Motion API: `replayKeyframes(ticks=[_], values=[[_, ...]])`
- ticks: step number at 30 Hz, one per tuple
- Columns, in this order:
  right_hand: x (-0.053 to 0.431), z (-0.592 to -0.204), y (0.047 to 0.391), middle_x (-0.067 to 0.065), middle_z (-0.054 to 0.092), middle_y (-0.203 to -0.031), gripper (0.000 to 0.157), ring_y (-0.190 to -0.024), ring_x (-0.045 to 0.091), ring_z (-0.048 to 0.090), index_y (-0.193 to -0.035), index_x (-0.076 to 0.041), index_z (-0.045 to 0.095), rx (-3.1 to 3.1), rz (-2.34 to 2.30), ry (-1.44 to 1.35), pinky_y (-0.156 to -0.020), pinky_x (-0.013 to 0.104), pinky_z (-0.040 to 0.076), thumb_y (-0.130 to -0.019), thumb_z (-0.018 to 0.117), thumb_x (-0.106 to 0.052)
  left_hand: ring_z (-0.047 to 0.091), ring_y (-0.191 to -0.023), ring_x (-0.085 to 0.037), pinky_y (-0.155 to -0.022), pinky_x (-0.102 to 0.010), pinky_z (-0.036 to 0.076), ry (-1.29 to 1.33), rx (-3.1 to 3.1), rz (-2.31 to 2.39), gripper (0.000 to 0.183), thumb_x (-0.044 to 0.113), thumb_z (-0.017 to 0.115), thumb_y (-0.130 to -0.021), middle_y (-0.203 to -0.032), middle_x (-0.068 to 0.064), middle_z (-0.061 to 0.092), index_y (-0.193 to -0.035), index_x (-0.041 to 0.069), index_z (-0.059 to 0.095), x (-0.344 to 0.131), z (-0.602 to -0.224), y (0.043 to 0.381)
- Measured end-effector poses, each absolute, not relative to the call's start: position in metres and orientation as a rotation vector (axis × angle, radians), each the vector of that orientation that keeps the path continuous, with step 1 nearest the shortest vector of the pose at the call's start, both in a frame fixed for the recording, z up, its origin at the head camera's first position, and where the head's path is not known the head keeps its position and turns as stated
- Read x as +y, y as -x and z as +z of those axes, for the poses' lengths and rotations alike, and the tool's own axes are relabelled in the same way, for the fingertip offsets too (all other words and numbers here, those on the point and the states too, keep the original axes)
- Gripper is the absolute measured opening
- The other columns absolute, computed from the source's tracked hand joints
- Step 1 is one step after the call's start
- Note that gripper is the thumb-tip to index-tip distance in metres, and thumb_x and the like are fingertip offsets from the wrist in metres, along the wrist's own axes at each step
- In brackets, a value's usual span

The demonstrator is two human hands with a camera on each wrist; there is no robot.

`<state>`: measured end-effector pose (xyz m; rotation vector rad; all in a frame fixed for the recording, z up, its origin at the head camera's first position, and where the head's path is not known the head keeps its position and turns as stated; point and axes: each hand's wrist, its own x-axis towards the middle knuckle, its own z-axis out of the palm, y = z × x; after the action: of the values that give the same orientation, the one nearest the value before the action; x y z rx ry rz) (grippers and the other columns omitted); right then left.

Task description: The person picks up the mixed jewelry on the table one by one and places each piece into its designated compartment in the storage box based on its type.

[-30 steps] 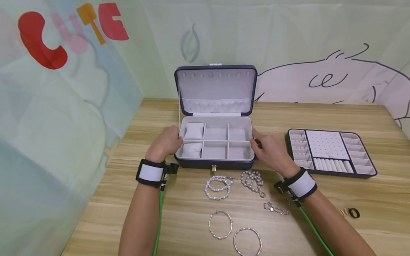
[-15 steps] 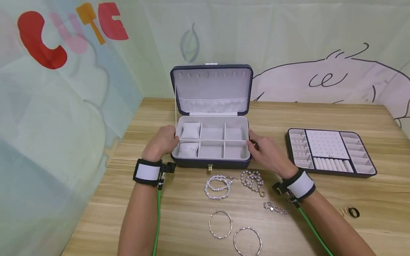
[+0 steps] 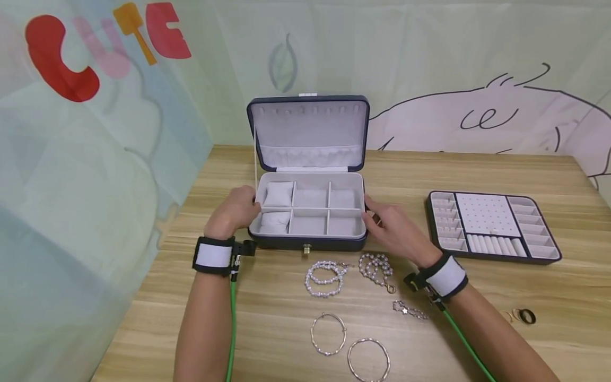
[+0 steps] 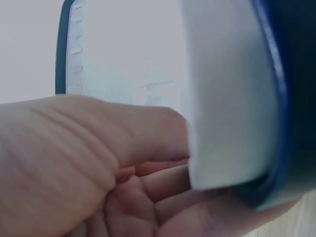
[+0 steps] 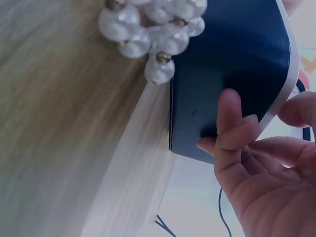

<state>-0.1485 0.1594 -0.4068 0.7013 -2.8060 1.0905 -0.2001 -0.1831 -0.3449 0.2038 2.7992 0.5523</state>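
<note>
An open navy jewelry box [image 3: 336, 244] with a pale lining stands between my two hands, its lid [image 3: 310, 130] raised at the back. Its base has several compartments, with white cushions [image 3: 278, 194] in the two left ones. My left hand [image 3: 233, 212] grips the left wall, thumb at the rim, fingers outside; the left wrist view shows the pale inner rim [image 4: 229, 98] beside the thumb. On the right side, my right hand [image 3: 398, 233] holds the wall, with fingers [image 5: 229, 143] against the navy outside and the thumb near the rim.
A jewelry tray [image 3: 491, 252] with ring rolls lies to the right. In front of the box are pearl bracelets [image 3: 312, 289], a pearl necklace [image 3: 365, 270], a star bracelet [image 3: 415, 313] and two bangles [image 3: 312, 339]. A dark ring [image 3: 527, 317] lies further right.
Both hands have slid the jewelry box a little to the left across the table. The tray and the loose jewelry have stayed where they were.
</note>
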Motion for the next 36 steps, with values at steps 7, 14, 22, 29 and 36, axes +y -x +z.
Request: replayKeyframes(ticks=[7, 14, 22, 29, 36], values=[[0.156, -0.407, 0.148, 0.027, 0.059, -0.140, 0.054, -0.101, 0.026, 0.072, -0.151, 0.009, 0.038, -2.832, 1.116, -0.751, -0.085, 0.039, 0.060, -0.109, 0.048, -0.023, 0.048, -0.062, -0.020, -0.052, -0.028, 0.039, -0.252, 2.834, 0.558, 0.023, 0.006, 0.047, -0.096, -0.070, -0.006, 0.048, -0.073, 0.003, 0.050, -0.192, -0.346, 0.201], [0.155, -0.409, 0.146, 0.021, 0.035, -0.160, 0.059, -0.146, 0.033, 0.042, -0.155, 0.004, 0.031, -2.889, 1.164, -0.765, -0.117, 0.048, 0.040, -0.110, 0.043, -0.031, 0.048, -0.062, -0.019, -0.052, -0.028, 0.038, -0.240, 2.819, 0.571, 0.022, 0.006, 0.048, -0.096, -0.070, -0.005, 0.047, -0.075, 0.002, 0.053, -0.198, -0.345, 0.200], [0.151, -0.410, 0.144, 0.021, 0.031, -0.162, 0.063, -0.144, 0.034, 0.045, -0.158, 0.003, 0.025, -2.883, 1.232, -0.807, -0.119, 0.047, 0.038, -0.110, 0.044, -0.032, 0.050, -0.065, -0.020, -0.053, -0.028, 0.040, -0.226, 2.804, 0.564, 0.020, 0.008, 0.047, -0.097, -0.073, -0.007, 0.050, -0.082, -0.002, 0.057, -0.204, -0.343, 0.200], [0.147, -0.412, 0.143, 0.021, 0.022, -0.165, 0.064, -0.153, 0.034, 0.030, -0.158, 0.003, 0.020, -2.884, 1.256, -0.848, -0.125, 0.048, 0.027, -0.110, 0.043, -0.032, 0.057, -0.074, -0.024, -0.059, -0.029, 0.045, -0.184, 2.780, 0.539, 0.025, 0.011, 0.046, -0.101, -0.090, -0.018, 0.061, -0.100, -0.008, 0.063, -0.209, -0.341, 0.201], [0.141, -0.414, 0.141, 0.021, 0.023, -0.165, 0.063, -0.153, 0.034, 0.030, -0.158, 0.005, 0.021, -2.866, 1.233, -0.873, -0.125, 0.048, 0.028, -0.110, 0.042, -0.031, 0.058, -0.077, -0.025, -0.061, -0.030, 0.046, -0.155, 2.751, 0.529, 0.028, 0.012, 0.045, -0.102, -0.102, -0.023, 0.064, -0.105, -0.009, 0.063, -0.214, -0.340, 0.200]])
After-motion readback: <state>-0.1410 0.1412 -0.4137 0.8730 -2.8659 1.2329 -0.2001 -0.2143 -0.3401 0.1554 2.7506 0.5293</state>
